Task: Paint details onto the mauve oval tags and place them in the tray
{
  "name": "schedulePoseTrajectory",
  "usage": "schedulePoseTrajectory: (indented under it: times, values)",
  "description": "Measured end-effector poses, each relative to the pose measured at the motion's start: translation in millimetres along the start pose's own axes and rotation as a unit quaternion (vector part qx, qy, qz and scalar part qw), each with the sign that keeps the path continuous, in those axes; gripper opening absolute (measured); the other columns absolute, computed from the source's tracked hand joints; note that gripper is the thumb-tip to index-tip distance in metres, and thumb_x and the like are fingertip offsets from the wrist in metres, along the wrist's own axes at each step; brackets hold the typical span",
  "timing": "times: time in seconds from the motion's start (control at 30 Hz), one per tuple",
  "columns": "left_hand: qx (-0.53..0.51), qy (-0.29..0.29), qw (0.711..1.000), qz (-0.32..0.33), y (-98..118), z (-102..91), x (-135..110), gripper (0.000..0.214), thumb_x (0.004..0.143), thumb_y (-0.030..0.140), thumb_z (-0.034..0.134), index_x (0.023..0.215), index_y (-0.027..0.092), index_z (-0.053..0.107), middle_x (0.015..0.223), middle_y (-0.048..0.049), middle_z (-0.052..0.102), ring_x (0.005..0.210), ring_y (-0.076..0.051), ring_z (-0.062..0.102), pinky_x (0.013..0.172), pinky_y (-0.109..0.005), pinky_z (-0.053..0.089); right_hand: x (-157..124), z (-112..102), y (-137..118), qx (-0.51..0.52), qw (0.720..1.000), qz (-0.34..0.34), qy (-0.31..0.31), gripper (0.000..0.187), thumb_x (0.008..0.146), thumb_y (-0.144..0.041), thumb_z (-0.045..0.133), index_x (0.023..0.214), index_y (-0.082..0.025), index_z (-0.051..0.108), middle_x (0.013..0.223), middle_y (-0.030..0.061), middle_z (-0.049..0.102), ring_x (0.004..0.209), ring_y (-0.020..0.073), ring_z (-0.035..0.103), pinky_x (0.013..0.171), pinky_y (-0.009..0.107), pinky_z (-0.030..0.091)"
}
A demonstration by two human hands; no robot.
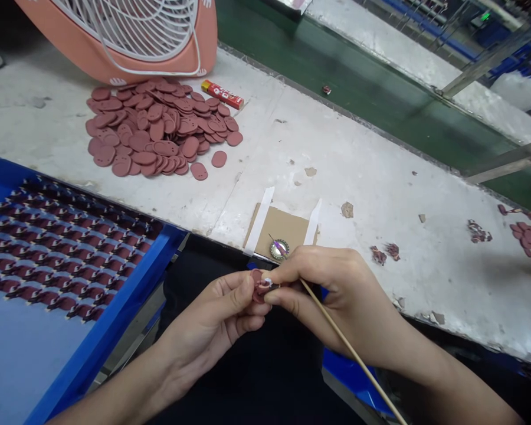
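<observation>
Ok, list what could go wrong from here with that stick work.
The small maroon piece is pinched by the left hand past the edge of the white table; it might slip and drop. The right hand, holding the thin wooden stick, works right beside the round metal cap on the brown cardboard square and might knock it.

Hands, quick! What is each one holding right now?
Left hand: closed, pinching a small dark-red piece.
Right hand: closed, holding a thin wooden stick.

One fan (133,35), one red box (222,94), one bottle cap (279,249), one stick (349,348)
</observation>
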State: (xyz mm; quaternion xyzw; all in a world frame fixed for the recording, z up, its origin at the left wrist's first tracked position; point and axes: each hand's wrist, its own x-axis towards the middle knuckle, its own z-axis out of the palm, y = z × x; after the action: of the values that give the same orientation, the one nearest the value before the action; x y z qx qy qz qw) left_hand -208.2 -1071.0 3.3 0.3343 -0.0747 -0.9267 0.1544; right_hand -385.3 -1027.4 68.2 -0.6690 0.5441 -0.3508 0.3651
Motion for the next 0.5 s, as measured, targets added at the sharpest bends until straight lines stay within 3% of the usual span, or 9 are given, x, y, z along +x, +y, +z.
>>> schedulePoseTrajectory:
  times: [0.5]
  values:
    - [-0.017,0.001,1.000,0.003,-2.7,2.1,-2.6,0.016,0.067,0.022,0.089,0.078,0.015,0.079,0.064,0.0001,0.075,0.057,-0.007,0.068,0.057,-0.012,0.060,1.6,-0.9,1.7,-0.011,1.000,-0.005,-0.012,0.005,0.089,-0.009,0.068,0.091,-0.012,0.070,0.081,0.0017,0.069,0.073,0.0096,0.063,0.068,0.019,0.049]
